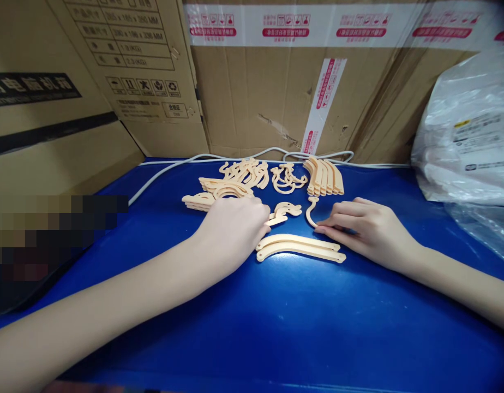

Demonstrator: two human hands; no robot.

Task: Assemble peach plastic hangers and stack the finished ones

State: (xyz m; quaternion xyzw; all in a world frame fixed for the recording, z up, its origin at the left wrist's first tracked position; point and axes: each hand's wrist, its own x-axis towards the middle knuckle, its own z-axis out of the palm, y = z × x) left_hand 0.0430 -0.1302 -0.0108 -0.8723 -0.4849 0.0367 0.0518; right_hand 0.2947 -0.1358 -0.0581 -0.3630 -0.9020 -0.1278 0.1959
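Center right, the right hand (364,232) pinches a hooked wooden piece (308,214); mid-frame, the left hand (235,226) curls against a wavy piece (292,209), its grip hidden. Blue tabletop (293,327) gives room below, reaching its edge along the bottom. The upper-left carton (154,128) reads "2.3(KG)".

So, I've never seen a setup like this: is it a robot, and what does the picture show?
No robot here: just a person's bare left hand and right hand. The camera is worn on that person's head, looking forward and down. On the blue table lie pale pieces: two long strips in front, piles behind. The right hand pinches a thin hook. The left is at a curved piece, its grip mostly hidden. Around them are cardboard and a plastic bag.
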